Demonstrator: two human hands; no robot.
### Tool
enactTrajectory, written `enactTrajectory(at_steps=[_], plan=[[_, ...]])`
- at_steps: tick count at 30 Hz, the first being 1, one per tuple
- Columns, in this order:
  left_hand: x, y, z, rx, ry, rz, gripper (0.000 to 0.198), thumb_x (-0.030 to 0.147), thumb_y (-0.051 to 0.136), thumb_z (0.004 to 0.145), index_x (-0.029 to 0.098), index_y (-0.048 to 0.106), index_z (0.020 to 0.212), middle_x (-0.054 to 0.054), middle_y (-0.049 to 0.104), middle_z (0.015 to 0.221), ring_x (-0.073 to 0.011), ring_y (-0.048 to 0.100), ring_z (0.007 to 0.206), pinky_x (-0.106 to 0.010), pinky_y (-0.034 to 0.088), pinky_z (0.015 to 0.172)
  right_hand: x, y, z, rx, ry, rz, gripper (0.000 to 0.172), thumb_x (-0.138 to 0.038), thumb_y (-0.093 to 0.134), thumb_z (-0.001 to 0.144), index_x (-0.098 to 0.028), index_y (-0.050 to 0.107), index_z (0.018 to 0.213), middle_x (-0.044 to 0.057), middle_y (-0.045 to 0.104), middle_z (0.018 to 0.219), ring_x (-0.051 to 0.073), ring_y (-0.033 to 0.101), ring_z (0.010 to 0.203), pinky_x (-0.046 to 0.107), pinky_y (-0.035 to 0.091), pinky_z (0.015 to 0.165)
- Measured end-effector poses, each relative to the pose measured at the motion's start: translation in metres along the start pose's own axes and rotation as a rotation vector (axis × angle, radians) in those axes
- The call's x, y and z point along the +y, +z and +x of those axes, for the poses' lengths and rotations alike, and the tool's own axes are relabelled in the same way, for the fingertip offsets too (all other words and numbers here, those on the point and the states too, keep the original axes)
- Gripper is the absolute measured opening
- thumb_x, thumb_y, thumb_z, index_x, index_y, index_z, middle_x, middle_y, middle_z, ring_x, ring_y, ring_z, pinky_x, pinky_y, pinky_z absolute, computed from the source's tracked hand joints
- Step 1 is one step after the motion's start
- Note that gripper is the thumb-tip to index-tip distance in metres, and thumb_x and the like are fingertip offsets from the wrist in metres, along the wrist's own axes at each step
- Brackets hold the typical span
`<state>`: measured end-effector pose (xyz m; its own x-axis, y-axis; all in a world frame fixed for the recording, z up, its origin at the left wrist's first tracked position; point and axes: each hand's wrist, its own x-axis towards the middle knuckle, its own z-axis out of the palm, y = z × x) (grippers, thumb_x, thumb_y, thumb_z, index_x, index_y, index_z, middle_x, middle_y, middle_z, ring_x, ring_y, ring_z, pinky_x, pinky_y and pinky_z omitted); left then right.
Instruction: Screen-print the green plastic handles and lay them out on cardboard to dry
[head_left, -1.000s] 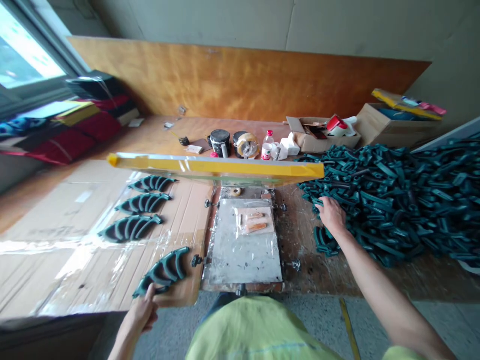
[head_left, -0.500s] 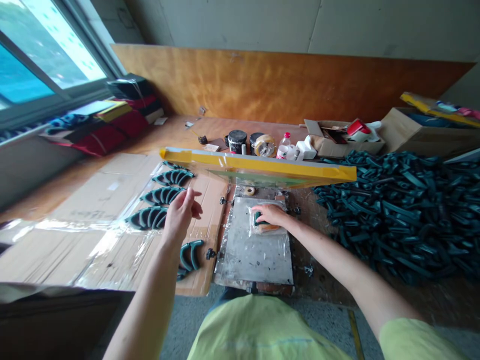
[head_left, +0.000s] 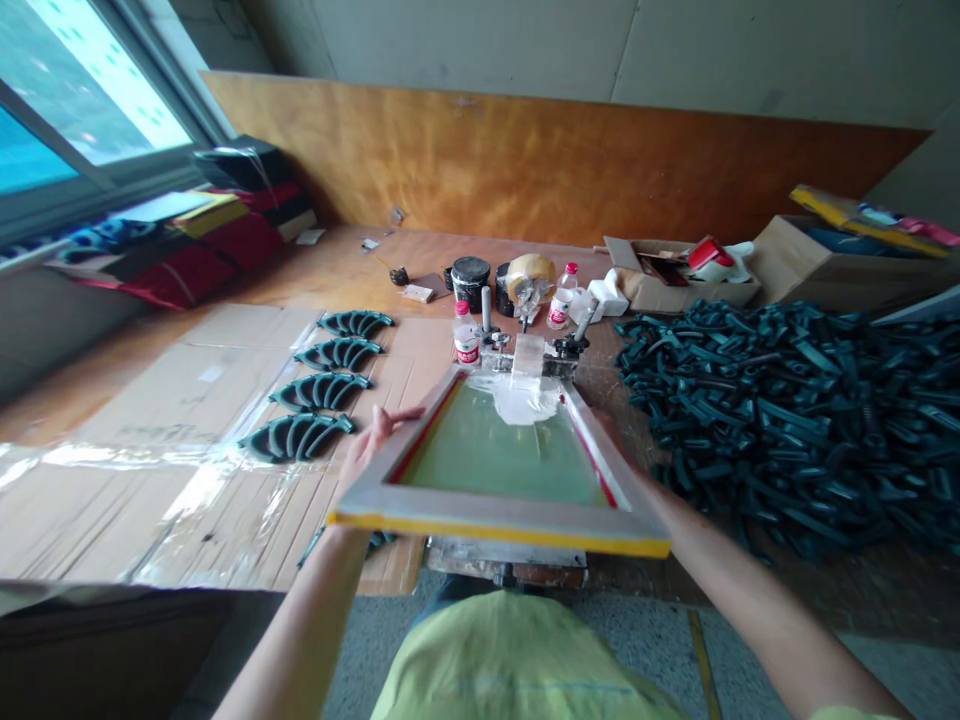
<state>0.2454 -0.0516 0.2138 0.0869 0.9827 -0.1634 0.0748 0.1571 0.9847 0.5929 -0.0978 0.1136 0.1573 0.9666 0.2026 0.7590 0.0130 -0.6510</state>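
Observation:
A screen-printing frame (head_left: 495, 516) with grey bars, a yellow-taped front edge and a greenish mesh slopes over the printing table in front of me. White ink (head_left: 525, 402) lies at the mesh's far end, with a pale squeegee (head_left: 529, 358) standing by it. My left hand (head_left: 369, 440) is at the frame's left bar, fingers stretched out and apart; part of it is hidden by the bar. My right hand (head_left: 606, 430) is by the right bar, mostly hidden behind it. Below the frame shows the front edge of a metal base plate (head_left: 506, 553).
Dark green curved plastic parts stand in rows (head_left: 321, 391) on the cardboard (head_left: 187, 400) at left. A large heap of similar parts (head_left: 780, 420) covers the right. Behind are a red-capped bottle (head_left: 466, 335), a black tub (head_left: 471, 283), a tape roll (head_left: 530, 275) and an open carton (head_left: 679, 290).
The frame has swung down from its raised position and now covers most of the base plate. My right hand has left the small part on the plate and moved to the frame's right side.

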Motion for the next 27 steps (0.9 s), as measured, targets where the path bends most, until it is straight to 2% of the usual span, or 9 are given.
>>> enactTrajectory(at_steps=[3, 5, 7, 10, 14, 18, 21, 24, 27], plan=[[-0.048, -0.013, -0.020, -0.123, -0.229, 0.052, 0.071, 0.068, 0.063, 0.072, 0.018, 0.066, 0.123, -0.005, 0.075, 0.089, -0.0215, 0.068, 0.077, -0.027, 0.053, 0.065, -0.002, -0.018, 0.025, 0.158, -0.049, -0.076, 0.030, -0.026, 0.053, 0.091, -0.011, 0.069, 0.111, 0.010, 0.072, 0.107, 0.019, 0.067, 0.098, 0.031, 0.051, 0.091], [-0.081, -0.013, -0.023, -0.144, -0.280, 0.042, 0.084, 0.063, 0.068, 0.070, 0.021, 0.051, 0.140, -0.004, 0.074, 0.090, -0.0206, 0.068, 0.077, -0.028, 0.053, 0.066, -0.017, -0.012, 0.047, 0.183, -0.160, -0.164, 0.044, -0.022, 0.067, 0.082, -0.015, 0.061, 0.126, 0.013, 0.062, 0.127, 0.024, 0.059, 0.115, 0.038, 0.048, 0.099], [-0.107, -0.010, -0.020, -0.133, -0.276, 0.060, 0.092, 0.062, 0.069, 0.070, 0.021, 0.040, 0.148, -0.003, 0.073, 0.086, -0.0190, 0.067, 0.073, -0.028, 0.052, 0.065, -0.037, 0.001, 0.067, 0.090, -0.238, -0.284, 0.054, -0.019, 0.073, 0.077, -0.016, 0.057, 0.128, 0.015, 0.057, 0.131, 0.026, 0.054, 0.120, 0.040, 0.046, 0.100], [-0.131, -0.007, -0.012, -0.129, -0.259, 0.106, 0.091, 0.063, 0.067, 0.071, 0.019, 0.042, 0.146, -0.001, 0.071, 0.080, -0.0189, 0.066, 0.072, -0.027, 0.052, 0.066, -0.059, 0.021, 0.082, -0.145, -0.164, -0.456, 0.034, -0.018, 0.070, 0.078, -0.017, 0.063, 0.111, 0.012, 0.067, 0.106, 0.025, 0.061, 0.101, 0.034, 0.049, 0.086], [-0.143, -0.010, -0.008, -0.162, -0.274, 0.080, 0.085, 0.063, 0.064, 0.073, 0.019, 0.045, 0.143, -0.002, 0.071, 0.083, -0.0206, 0.067, 0.079, -0.029, 0.052, 0.071, -0.062, 0.028, 0.058, -0.314, -0.179, -0.531, 0.007, -0.018, 0.063, 0.083, -0.017, 0.065, 0.090, 0.009, 0.070, 0.089, 0.022, 0.062, 0.086, 0.029, 0.046, 0.075], [-0.146, -0.011, -0.009, -0.158, -0.278, 0.082, 0.080, 0.064, 0.063, 0.075, 0.020, 0.049, 0.140, -0.003, 0.072, 0.085, -0.0208, 0.067, 0.079, -0.029, 0.051, 0.071, -0.056, 0.011, 0.019, -0.412, -0.478, -0.459, 0.018, -0.005, 0.054, 0.081, -0.017, 0.067, 0.085, 0.007, 0.069, 0.086, 0.019, 0.060, 0.086, 0.027, 0.043, 0.073], [-0.143, -0.009, -0.011, -0.155, -0.283, 0.081, 0.080, 0.064, 0.064, 0.074, 0.018, 0.050, 0.138, -0.004, 0.072, 0.086, -0.0207, 0.067, 0.077, -0.028, 0.051, 0.068, -0.056, -0.001, 0.017, -0.490, -0.549, -0.410, 0.017, -0.005, 0.057, 0.078, -0.019, 0.067, 0.081, 0.004, 0.067, 0.081, 0.018, 0.059, 0.080, 0.026, 0.042, 0.071], [-0.135, -0.009, -0.013, -0.156, -0.273, 0.089, 0.079, 0.063, 0.064, 0.075, 0.016, 0.051, 0.137, -0.004, 0.071, 0.083, -0.0202, 0.066, 0.075, -0.028, 0.051, 0.067, -0.058, 0.005, 0.024, -0.375, -0.451, -0.410, 0.010, -0.014, 0.061, 0.081, -0.021, 0.067, 0.079, 0.004, 0.066, 0.079, 0.020, 0.058, 0.080, 0.029, 0.043, 0.072], [-0.126, -0.009, -0.016, -0.154, -0.277, 0.085, 0.078, 0.063, 0.064, 0.075, 0.018, 0.050, 0.137, -0.003, 0.071, 0.083, -0.0195, 0.066, 0.073, -0.027, 0.051, 0.065, -0.056, 0.023, 0.012, -0.226, -0.444, -0.408, 0.020, -0.008, 0.052, 0.084, -0.018, 0.069, 0.088, 0.009, 0.067, 0.087, 0.023, 0.057, 0.091, 0.034, 0.045, 0.080]])
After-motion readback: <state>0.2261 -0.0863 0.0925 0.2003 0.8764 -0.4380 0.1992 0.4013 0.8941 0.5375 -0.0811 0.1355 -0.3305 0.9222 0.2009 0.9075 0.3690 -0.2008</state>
